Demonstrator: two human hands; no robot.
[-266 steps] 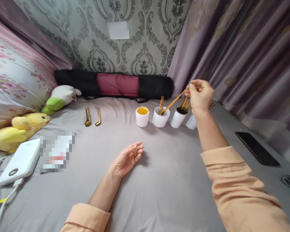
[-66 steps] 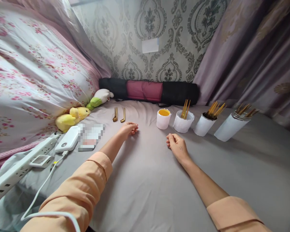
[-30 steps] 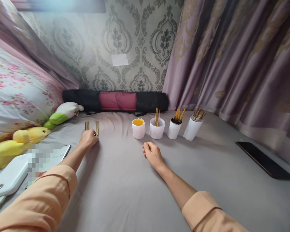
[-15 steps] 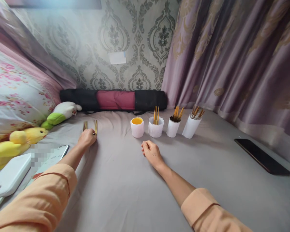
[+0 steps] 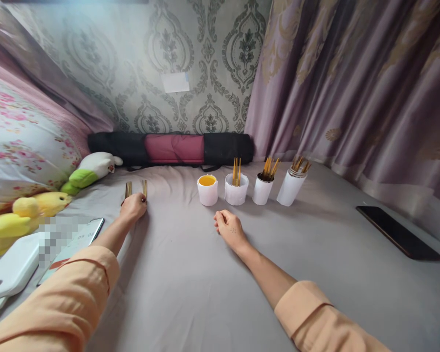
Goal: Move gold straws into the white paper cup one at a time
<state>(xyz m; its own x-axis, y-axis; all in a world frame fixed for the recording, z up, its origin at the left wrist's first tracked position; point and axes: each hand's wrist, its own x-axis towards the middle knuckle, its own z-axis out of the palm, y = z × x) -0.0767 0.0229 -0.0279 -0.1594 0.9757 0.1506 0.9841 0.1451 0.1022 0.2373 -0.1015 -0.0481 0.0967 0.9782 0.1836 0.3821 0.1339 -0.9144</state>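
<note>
On the left of the sheet, my left hand (image 5: 133,206) is closed with its fingertips on the lower end of a bundle of thin wooden sticks (image 5: 144,187). Another small bundle of sticks (image 5: 127,189) shows just beyond its knuckles, its lower part hidden by the hand. My right hand (image 5: 229,226) rests loosely curled on the sheet, with nothing visible in it. Ahead of it stand a white cup with a yellow-orange inside (image 5: 207,193), a white cup holding a few upright sticks (image 5: 235,194), a narrower white cup with several sticks (image 5: 263,192), and a tilted-looking white-wrapped jar of sticks (image 5: 290,189).
A black phone (image 5: 398,232) lies at the right. At the left are a white power bank (image 5: 12,269), a lit phone (image 5: 78,244), and yellow (image 5: 29,215) and green-white plush toys (image 5: 91,171). A black and maroon roll (image 5: 174,148) lies along the wall.
The view has shifted slightly. Both hands keep nearly the same places and poses, and the cups and sticks stand as before.
</note>
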